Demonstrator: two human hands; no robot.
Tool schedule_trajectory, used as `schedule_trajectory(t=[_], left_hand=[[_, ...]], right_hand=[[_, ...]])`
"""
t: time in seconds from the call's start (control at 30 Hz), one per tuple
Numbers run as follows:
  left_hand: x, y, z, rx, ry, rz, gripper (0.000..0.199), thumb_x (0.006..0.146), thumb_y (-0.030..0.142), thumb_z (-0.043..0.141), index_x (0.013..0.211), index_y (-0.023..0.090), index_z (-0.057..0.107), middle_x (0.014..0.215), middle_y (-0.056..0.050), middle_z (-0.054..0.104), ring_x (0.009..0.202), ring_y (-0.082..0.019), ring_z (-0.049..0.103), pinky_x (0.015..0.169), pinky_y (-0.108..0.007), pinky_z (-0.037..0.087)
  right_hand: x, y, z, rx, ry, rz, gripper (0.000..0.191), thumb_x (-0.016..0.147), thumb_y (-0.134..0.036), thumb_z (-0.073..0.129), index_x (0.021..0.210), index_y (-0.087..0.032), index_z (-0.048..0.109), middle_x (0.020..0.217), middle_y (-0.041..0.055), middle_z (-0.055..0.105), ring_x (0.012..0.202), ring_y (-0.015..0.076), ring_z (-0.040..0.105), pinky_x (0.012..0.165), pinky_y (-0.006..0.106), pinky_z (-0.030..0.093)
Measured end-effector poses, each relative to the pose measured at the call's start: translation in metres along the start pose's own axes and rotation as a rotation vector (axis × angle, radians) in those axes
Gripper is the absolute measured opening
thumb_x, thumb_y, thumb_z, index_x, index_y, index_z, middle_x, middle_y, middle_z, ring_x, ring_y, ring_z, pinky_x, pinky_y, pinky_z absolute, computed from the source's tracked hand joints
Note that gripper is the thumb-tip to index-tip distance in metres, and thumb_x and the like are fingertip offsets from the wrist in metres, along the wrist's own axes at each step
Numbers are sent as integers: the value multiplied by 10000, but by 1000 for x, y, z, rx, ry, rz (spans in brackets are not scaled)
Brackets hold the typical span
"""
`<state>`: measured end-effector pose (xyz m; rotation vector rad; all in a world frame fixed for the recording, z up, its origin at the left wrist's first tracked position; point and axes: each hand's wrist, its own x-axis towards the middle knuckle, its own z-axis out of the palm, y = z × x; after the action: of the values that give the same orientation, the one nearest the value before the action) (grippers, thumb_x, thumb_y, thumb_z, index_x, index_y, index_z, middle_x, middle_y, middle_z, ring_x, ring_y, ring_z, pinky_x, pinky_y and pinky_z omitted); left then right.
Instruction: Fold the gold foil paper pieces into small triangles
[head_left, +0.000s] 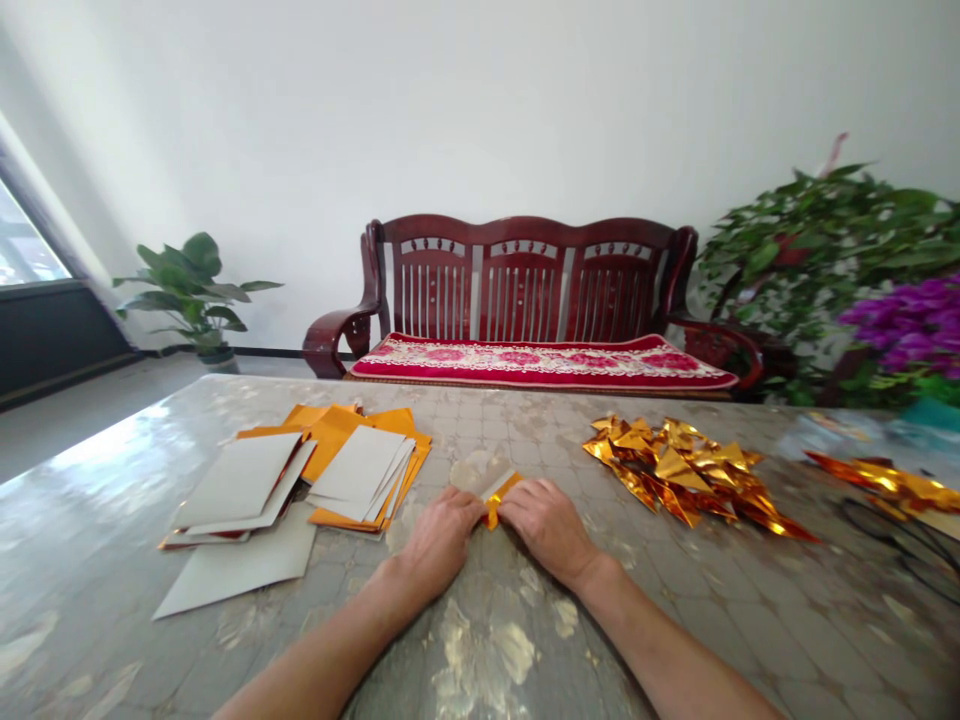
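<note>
Between my hands, just above the tabletop, is a small piece of gold foil paper (493,512), partly folded, with a pale strip showing at its upper side. My left hand (444,530) is closed, its fingertips on the paper's left end. My right hand (551,525) pinches the right end with bent fingers. Much of the paper is hidden behind the fingers. To the left lie stacks of flat sheets, pale grey sheets (236,480) and orange-gold sheets (337,435). A heap of folded gold foil pieces (682,465) lies on the right.
The table (480,640) has a shiny, flower-patterned cover. At its right edge are a dark cable-like loop (885,535), more gold foil (900,485) and clear plastic (825,435). Behind stands a wooden bench (521,270) with a red cushion (540,360). Plants flank it.
</note>
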<state>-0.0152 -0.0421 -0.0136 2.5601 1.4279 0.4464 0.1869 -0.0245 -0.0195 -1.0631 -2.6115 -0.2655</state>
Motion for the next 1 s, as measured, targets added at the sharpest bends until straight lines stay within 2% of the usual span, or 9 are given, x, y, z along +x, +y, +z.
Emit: schedule_trajectory(t=[0.23, 0.43, 0.63, 0.8, 0.9, 1.0], left_hand=[[3, -5, -6, 42, -39, 32, 217, 965, 227, 463, 968, 242, 680, 950, -25, 677, 980, -183, 591, 865, -274, 444], [5, -4, -5, 128, -33, 51, 159, 944, 273, 527, 964, 226, 678, 961, -31, 680, 981, -195, 596, 864, -285, 452], [7, 1, 8, 228, 36, 30, 347, 1009, 291, 371, 875, 203, 680, 861, -55, 672, 880, -183, 604, 829, -289, 449], [4, 3, 13, 143, 75, 55, 352, 1016, 319, 367, 886, 219, 678, 865, -40, 680, 875, -175, 606, 828, -285, 444], [2, -1, 10, 23, 68, 21, 307, 999, 338, 418, 907, 234, 692, 893, -27, 688, 924, -167, 613, 854, -264, 446], [1, -10, 7, -106, 92, -37, 254, 965, 237, 452, 979, 245, 705, 979, -19, 686, 982, -154, 617, 883, -244, 453]], right_hand=[[-1, -4, 5, -100, 33, 8, 204, 991, -189, 481, 882, -194, 653, 868, 44, 668, 812, 186, 551, 740, 318, 348], [2, -7, 8, -143, 56, 51, 196, 978, -163, 484, 852, -182, 633, 846, 47, 655, 783, 192, 541, 733, 322, 342], [1, -8, 6, -79, 82, 101, 210, 964, -161, 473, 823, -181, 627, 822, 52, 639, 796, 193, 535, 748, 325, 348], [-3, -12, -3, 103, 71, 134, 103, 927, -239, 549, 923, -203, 645, 912, 42, 651, 934, 202, 531, 828, 326, 369], [-3, -10, -2, 128, 59, 140, 206, 961, -322, 528, 854, -208, 662, 878, 45, 651, 902, 198, 537, 794, 322, 389], [-3, -6, 3, 160, 74, 167, 210, 969, -313, 524, 889, -225, 697, 898, 39, 657, 901, 189, 549, 780, 307, 409]])
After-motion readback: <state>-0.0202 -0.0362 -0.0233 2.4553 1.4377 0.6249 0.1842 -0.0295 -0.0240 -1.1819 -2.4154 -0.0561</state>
